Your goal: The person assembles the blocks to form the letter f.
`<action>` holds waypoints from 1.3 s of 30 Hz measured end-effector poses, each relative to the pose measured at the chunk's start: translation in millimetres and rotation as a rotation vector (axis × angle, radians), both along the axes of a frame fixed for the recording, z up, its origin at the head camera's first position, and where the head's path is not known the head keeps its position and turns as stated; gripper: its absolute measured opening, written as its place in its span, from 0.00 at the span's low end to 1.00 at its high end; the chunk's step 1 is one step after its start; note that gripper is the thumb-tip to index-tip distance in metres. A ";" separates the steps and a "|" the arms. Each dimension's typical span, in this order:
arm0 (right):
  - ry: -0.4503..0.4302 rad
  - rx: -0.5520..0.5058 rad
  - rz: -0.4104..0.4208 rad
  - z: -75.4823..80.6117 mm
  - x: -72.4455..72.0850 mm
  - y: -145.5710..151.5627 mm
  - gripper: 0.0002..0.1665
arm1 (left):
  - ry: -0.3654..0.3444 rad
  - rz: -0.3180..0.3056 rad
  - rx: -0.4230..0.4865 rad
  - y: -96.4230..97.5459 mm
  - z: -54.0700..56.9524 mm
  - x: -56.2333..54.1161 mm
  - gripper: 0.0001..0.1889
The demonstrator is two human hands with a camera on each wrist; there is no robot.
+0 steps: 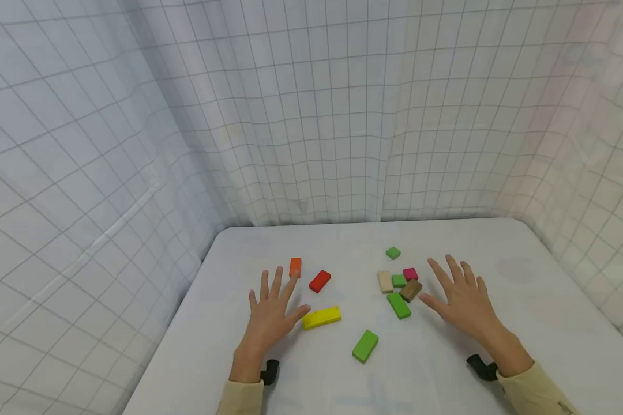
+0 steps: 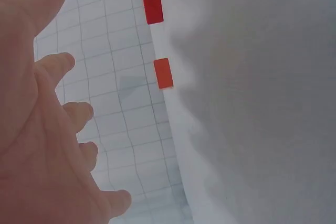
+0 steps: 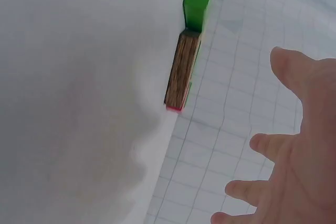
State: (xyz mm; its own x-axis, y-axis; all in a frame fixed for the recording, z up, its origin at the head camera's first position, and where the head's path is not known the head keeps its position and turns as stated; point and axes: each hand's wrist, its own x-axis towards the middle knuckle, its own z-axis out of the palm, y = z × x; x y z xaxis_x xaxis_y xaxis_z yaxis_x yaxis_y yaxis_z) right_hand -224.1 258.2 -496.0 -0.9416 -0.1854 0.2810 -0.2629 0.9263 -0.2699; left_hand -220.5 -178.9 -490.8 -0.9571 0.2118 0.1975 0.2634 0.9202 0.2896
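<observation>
My left hand (image 1: 268,318) hovers over the left of the white table with its fingers spread and holds nothing. Its thumb is nearest the yellow block (image 1: 322,317), and its index fingertip overlaps the orange block (image 1: 295,266) in the head view. A red block (image 1: 319,281) lies just to the right of that. My right hand (image 1: 466,302), fingers also spread and holding nothing, is above the table's right side. Close to its thumb lie a brown wood-grain block (image 1: 411,290) and a green block (image 1: 398,305); the right wrist view shows the brown block (image 3: 184,69) lower down, apart from the hand.
A pale block (image 1: 385,282), a small green block (image 1: 398,280) and a magenta block (image 1: 410,274) cluster beside the brown one. Another small green block (image 1: 393,252) lies farther back, a larger green block (image 1: 366,346) nearer the front. Gridded white curtains (image 1: 311,115) surround the table (image 1: 228,253).
</observation>
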 end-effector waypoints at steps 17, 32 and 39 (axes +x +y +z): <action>0.008 -0.029 0.157 9.9 21.6 -54.4 0.54 | -0.054 -0.306 0.176 28.3 6.4 -0.5 0.44; -0.105 -0.073 0.210 -4.6 36.4 -88.7 0.48 | -0.197 -0.519 0.169 58.6 1.9 7.9 0.39; -0.191 -0.093 0.205 -9.4 38.4 -97.8 0.44 | -0.188 -0.587 0.197 66.1 -1.1 15.9 0.36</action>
State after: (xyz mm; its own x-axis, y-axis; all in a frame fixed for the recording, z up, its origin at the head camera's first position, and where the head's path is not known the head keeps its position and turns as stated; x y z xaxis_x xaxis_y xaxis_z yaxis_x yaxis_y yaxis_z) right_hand -185.7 160.4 -505.3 -0.9246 -0.3592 0.1266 -0.3783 0.8279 -0.4140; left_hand -204.6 -112.8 -491.9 -0.7154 0.6871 0.1264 0.6346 0.5635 0.5289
